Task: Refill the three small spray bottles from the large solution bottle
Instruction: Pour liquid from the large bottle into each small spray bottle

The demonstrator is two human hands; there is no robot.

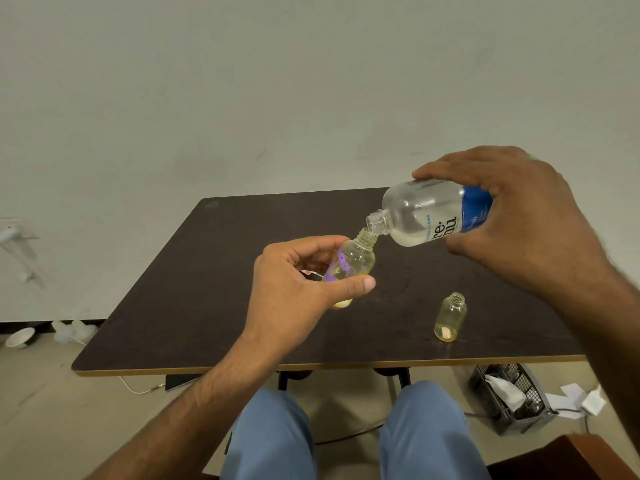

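at the bottom of the frame the person's knees in blue trousers (346, 434) point under the dark table (194, 306), whose near edge runs across the lower middle. a black crate (509, 396) with crumpled paper sits on the floor at lower right, a white cable (135, 388) trails at lower left. on the table near its front edge, right of centre, one small spray bottle (450, 318) stands upright with no cap, yellowish and clear. just left of centre the left hand (294, 289) holds a second small bottle (351, 268), thumb and fingers curled round its body, the bottle lifted and tilted so its open neck leans up and to the right. its neck meets the mouth of the large solution bottle (426, 214), which the right hand (512, 216) grips round the blue label end, fingers over the top and thumb beneath, tipped mouth down towards the left. clear liquid lies along its lower side. i cannot see a third small bottle. behind, a pale wall (277, 81) fills the upper frame
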